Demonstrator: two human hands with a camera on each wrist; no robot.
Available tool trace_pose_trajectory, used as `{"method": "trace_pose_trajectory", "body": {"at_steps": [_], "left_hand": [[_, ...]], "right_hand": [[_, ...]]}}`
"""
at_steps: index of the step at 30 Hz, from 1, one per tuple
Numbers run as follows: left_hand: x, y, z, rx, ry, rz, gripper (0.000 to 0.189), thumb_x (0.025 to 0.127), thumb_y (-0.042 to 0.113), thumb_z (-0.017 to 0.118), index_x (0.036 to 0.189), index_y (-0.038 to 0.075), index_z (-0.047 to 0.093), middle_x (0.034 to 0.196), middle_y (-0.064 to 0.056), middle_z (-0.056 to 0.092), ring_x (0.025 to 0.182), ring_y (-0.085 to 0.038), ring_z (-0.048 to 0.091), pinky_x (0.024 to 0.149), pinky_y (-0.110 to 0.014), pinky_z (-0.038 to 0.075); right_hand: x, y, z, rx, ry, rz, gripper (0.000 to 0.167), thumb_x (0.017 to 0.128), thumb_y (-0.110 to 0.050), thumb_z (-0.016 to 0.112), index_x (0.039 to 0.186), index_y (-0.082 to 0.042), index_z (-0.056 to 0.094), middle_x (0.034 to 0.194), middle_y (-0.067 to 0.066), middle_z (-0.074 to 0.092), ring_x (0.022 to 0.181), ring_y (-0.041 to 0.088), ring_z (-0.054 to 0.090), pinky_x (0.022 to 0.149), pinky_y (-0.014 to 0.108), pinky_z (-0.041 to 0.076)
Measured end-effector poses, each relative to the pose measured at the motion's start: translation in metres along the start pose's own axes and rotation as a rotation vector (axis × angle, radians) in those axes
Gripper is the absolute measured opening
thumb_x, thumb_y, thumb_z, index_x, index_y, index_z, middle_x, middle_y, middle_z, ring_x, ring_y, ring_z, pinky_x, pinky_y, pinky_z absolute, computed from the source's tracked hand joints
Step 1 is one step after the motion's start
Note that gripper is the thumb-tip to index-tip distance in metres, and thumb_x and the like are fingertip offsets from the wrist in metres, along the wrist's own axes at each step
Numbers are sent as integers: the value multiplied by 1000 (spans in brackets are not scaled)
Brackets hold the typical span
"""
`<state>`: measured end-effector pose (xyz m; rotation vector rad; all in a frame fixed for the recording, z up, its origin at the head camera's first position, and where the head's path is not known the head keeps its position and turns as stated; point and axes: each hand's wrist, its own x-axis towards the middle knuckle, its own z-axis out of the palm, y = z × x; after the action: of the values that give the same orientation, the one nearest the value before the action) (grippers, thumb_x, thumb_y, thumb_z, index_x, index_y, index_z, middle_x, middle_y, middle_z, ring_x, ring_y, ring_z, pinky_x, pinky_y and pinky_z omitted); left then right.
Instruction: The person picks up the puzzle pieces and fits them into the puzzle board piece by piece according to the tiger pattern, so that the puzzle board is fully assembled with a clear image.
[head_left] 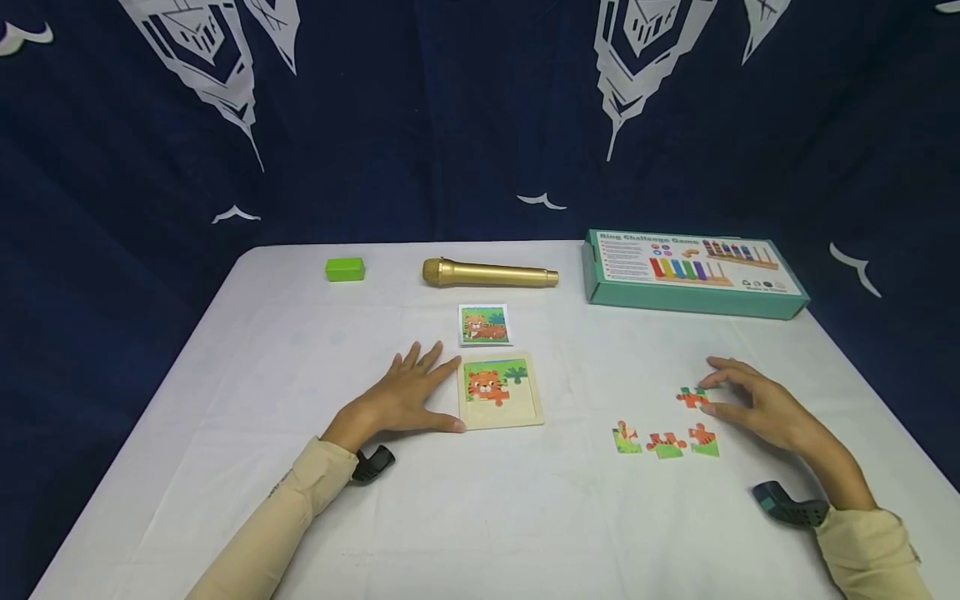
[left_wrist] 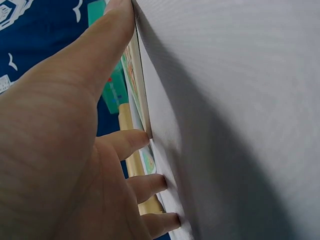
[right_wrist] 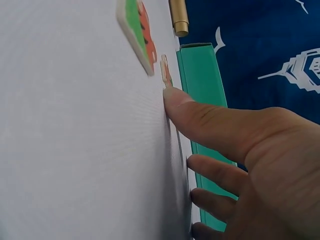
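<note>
My left hand [head_left: 401, 400] lies spread on the table, its thumb and index fingertip touching the left edge of a square wooden puzzle board [head_left: 501, 419]. A tiger's head and part of a green plant are filled in on that board. At the right, my right hand [head_left: 765, 408] has its thumb and index finger at opposite edges of an orange-and-green puzzle piece [head_left: 692, 398], pinching it at table level. In the right wrist view the thumb [right_wrist: 182, 107] hides the index finger. Nearer lie three loose pieces: a left one [head_left: 626, 437], a middle one [head_left: 667, 446] and a right one [head_left: 703, 440].
A tiger picture card [head_left: 484, 325] lies just behind the board. Farther back are a green block [head_left: 345, 269], a gold microphone [head_left: 491, 273] and a teal game box [head_left: 693, 273]. A dark blue curtain [head_left: 450, 125] hangs beyond the white table [head_left: 487, 517].
</note>
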<state>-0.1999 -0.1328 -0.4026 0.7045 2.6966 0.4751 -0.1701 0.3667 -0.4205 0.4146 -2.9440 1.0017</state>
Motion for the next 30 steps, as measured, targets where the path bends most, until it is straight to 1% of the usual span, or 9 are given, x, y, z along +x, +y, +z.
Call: {"method": "trace_pose_trajectory", "body": {"at_steps": [8, 9, 11, 13, 15, 16, 21, 27, 30], "left_hand": [[0, -1, 0, 3, -6, -3, 103, 75, 69, 65, 154, 20, 21, 160, -14, 2, 144, -41, -9, 116, -58, -1], [0, -1, 0, 5, -6, -3, 103, 75, 69, 65, 154, 20, 21, 160, -14, 2, 144, -41, -9, 116, -58, -1], [0, -1, 1, 7, -6, -2, 103, 75, 69, 65, 154, 21, 21, 160, -14, 2, 145, -41, -9, 116, -58, -1], [0, -1, 1, 8, -6, -2, 103, 75, 69, 65, 154, 21, 20, 160, -13, 2, 145, -41, -9, 116, -57, -1], [0, -1, 0, 7, -6, -2, 103, 75, 69, 65, 154, 21, 20, 160, -13, 2, 145, -40, -9, 116, -57, -1], [0, -1, 0, 6, -6, -3, 103, 75, 69, 65, 154, 21, 20, 161, -13, 2, 145, -40, -9, 116, -57, -2], [0, -1, 0, 6, -5, -3, 103, 75, 69, 65, 154, 21, 20, 161, -13, 2, 145, -40, -10, 116, -57, -1], [0, -1, 0, 5, -3, 1, 103, 75, 69, 65, 154, 20, 21, 160, -14, 3, 145, -41, -9, 115, -58, -1], [0, -1, 0, 4, -3, 4, 103, 75, 69, 65, 154, 20, 21, 160, -14, 3, 144, -41, -9, 115, -58, -1]], "right_hand": [[0, -3, -1, 6, 70, 65, 29, 85, -17, 73, 107, -1, 62, 132, 31, 50, 125, 56, 35, 102, 69, 23], [0, -4, -1, 5, 85, 82, 30, 86, -18, 72, 108, -1, 62, 128, 30, 54, 124, 54, 37, 105, 59, 30], [0, -5, -2, -6, 113, 117, 33, 87, -21, 72, 112, -2, 60, 119, 27, 62, 121, 29, 51, 99, 38, 42], [-1, -6, -3, 2, 139, 143, 37, 88, -22, 70, 116, -1, 58, 108, 23, 68, 103, 9, 57, 79, 22, 47], [0, -6, -4, 29, 160, 161, 38, 89, -23, 69, 118, -2, 56, 96, 15, 72, 85, -6, 53, 59, 14, 40], [0, -5, -4, 56, 168, 165, 38, 90, -22, 69, 119, -3, 55, 92, 9, 73, 79, -10, 50, 56, 17, 40], [1, -1, -1, 236, 206, 128, 30, 92, -15, 66, 118, -15, 52, 82, -18, 69, 70, -2, 57, 53, 23, 37], [2, 0, 2, 319, 205, 35, 32, 93, 0, 58, 125, -5, 52, 84, -8, 72, 79, -3, 66, 68, 8, 42], [2, -1, 3, 322, 199, 40, 32, 93, -1, 59, 124, -3, 53, 84, -5, 72, 79, -2, 66, 68, 9, 41]]}}
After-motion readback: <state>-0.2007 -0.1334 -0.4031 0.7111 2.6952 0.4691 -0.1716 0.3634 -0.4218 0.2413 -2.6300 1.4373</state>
